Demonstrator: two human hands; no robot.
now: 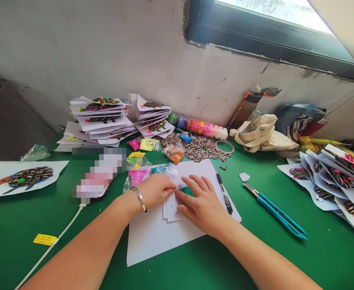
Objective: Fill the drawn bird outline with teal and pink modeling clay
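A small piece of white paper (173, 213) lies on top of larger white sheets (152, 241). On it is a flat teal-green patch (186, 190) that looks like modelling clay, partly covered by fingers. My left hand (154, 193), with a silver bangle at the wrist, is closed in a pinch at the patch's left edge; what its fingertips hold is hidden. Over the patch's right side, my right hand (202, 203) rests with fingers spread. A black pen (224, 192) lies to its right. Just beyond my left hand is a plastic bag of blue clay (161, 169).
Bags of pink clay (137, 176) and orange clay (175, 153) lie near sunflower seeds (202, 145). A blue utility knife (275, 209) lies right, its blade showing. Seed-picture stacks stand at back left (104, 121) and right (336, 177). A cabled phone (100, 175) lies left.
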